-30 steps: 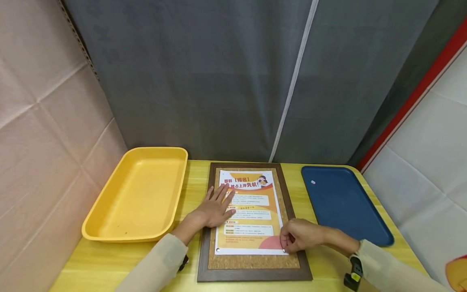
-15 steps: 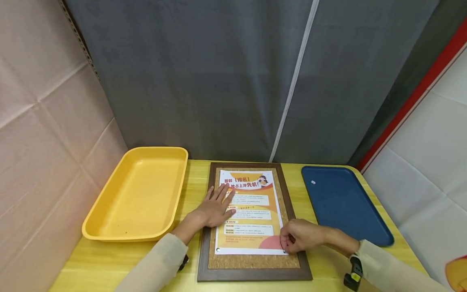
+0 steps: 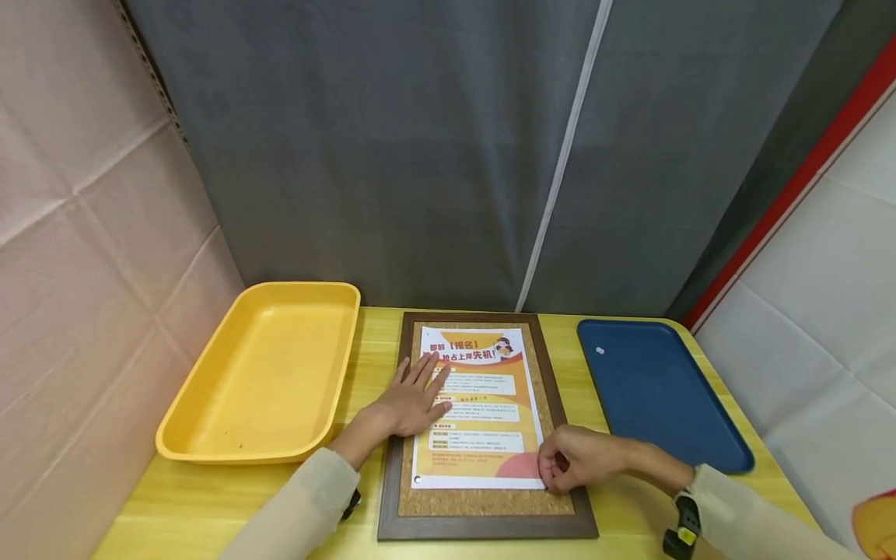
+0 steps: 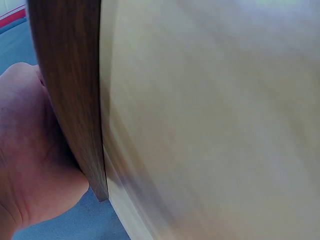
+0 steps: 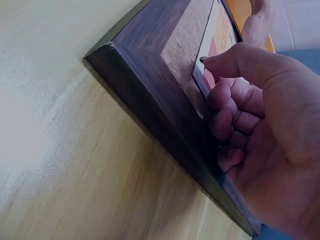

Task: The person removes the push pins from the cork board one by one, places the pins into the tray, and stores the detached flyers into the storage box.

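A printed orange and white poster (image 3: 483,435) lies on a cork board (image 3: 490,504) with a dark wooden frame (image 3: 490,529). My left hand (image 3: 413,404) rests on the poster's left part, fingers spread. My right hand (image 3: 581,459) is at the poster's lower right corner. In the right wrist view, its thumb (image 5: 235,61) presses that corner, and the other fingers (image 5: 222,125) are curled below it. A small dark spot shows at the thumb tip, perhaps a thumbtack mostly hidden. A round metal thumbtack (image 3: 418,479) sits in the lower left corner.
To the left stands a deep yellow tray (image 3: 231,365). A flat blue tray (image 3: 672,397) lies to the right, with a small pale object (image 3: 600,351) near its far left corner. Behind the wooden table (image 3: 175,513) hangs a grey curtain (image 3: 392,155).
My right hand has shifted slightly, its thumb tip now lower at the poster's corner; the shiny spot seen there earlier is covered. My left hand stays in place.
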Tool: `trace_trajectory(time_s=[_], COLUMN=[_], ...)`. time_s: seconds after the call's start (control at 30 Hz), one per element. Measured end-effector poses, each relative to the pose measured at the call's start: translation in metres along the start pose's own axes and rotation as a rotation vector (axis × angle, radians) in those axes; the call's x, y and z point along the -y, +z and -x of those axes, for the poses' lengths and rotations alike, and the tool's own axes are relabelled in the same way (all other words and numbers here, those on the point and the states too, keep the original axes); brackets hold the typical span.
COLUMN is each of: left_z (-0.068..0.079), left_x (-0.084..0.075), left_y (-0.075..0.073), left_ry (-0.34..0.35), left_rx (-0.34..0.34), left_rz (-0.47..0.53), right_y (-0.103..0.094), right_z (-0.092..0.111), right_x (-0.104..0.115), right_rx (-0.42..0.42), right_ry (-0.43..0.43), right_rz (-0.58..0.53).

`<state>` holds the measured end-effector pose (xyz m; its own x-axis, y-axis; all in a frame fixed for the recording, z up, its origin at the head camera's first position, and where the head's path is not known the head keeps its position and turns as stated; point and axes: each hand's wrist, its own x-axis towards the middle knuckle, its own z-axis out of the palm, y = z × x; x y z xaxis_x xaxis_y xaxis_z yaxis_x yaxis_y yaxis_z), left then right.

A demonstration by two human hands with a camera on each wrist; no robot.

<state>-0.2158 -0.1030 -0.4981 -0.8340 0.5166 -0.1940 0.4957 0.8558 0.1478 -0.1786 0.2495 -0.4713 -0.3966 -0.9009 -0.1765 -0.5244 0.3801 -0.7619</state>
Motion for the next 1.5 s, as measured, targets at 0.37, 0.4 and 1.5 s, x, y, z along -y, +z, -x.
trace_trajectory(time_s=[0.37, 0.4, 1.5], left_z=[-0.001, -0.001, -0.005], left_x=[0.000, 0.000, 0.005], left_y=[0.001, 0.001, 0.009], left_ry=[0.003, 0.004, -0.016], left_rx=[-0.001, -0.007, -0.001], left_rz=[0.006, 0.005, 0.015], right_y=[-0.006, -0.007, -0.040], right_z=[-0.001, -0.002, -0.005], right_x=[-0.006, -0.007, -0.018], right_rx=[-0.057, -0.063, -0.361], right_ry=[0.011, 0.005, 0.038], right_rz=[-0.161, -0.167, -0.267])
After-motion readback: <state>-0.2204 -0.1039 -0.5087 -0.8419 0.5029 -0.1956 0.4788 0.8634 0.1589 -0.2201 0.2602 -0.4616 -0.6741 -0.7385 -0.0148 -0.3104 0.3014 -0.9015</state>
